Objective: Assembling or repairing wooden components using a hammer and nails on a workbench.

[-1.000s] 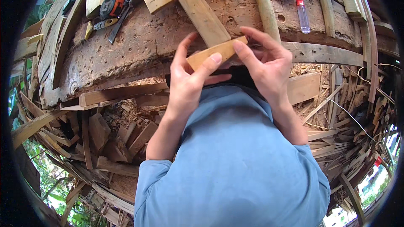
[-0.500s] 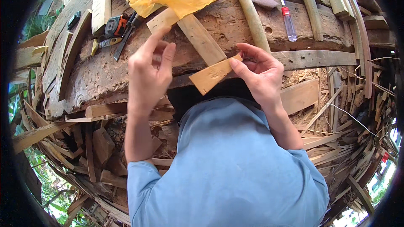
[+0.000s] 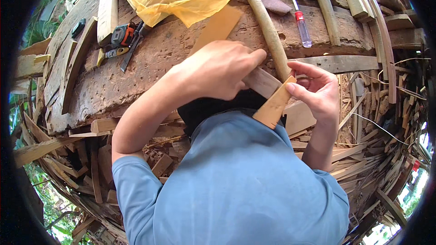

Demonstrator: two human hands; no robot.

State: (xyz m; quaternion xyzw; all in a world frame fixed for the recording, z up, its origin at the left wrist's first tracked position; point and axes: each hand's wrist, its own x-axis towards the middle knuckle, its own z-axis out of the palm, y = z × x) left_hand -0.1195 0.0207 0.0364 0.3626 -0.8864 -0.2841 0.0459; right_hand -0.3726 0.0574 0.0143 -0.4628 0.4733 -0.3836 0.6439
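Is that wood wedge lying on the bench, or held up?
Held up: the right hand pinches the wedge at its narrow end, while its wide end shows against the shirt.

You've got bright, diffuse daylight with soft shadows: the back of your left hand (image 3: 218, 68) is well lit, your blue shirt (image 3: 245, 195) shades darker near its top. Background clips to white at lower right. Fisheye bends the bench (image 3: 131, 81); corners black, rim soft.
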